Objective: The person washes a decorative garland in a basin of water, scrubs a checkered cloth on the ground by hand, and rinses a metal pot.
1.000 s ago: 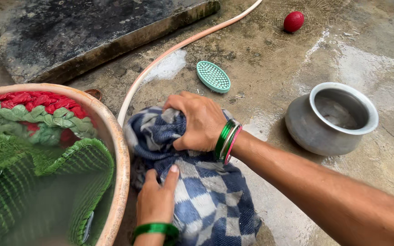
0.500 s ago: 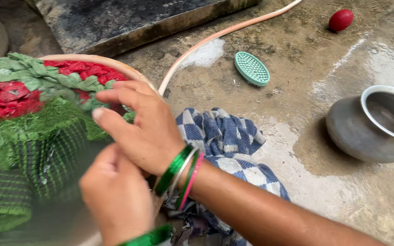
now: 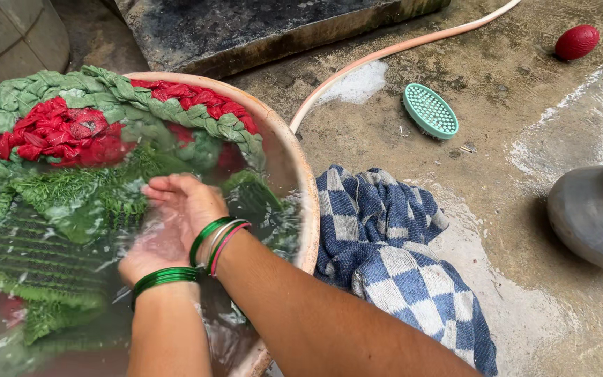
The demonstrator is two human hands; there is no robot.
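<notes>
Both hands are in a round tub [image 3: 300, 167] of water at the left side of a wet concrete floor [image 3: 497, 174]. The right hand [image 3: 186, 202] lies across the left hand [image 3: 151, 255], palms pressed together under the rippling water, fingers loosely curled and gripping nothing. Each wrist wears green bangles [image 3: 211, 241]. Beneath and around the hands a green and red braided mat [image 3: 71, 119] soaks, part of it draped over the tub's far rim. Just beside the tub's right edge, a blue and white checked cloth [image 3: 385, 258] lies crumpled on the floor, untouched. Beyond it sits an oval green brush [image 3: 430, 110] near a pale hose [image 3: 392, 52]. A red ball [image 3: 576, 42] rests at the far right corner, and a metal pot [image 3: 591, 213] stands at the right edge.
</notes>
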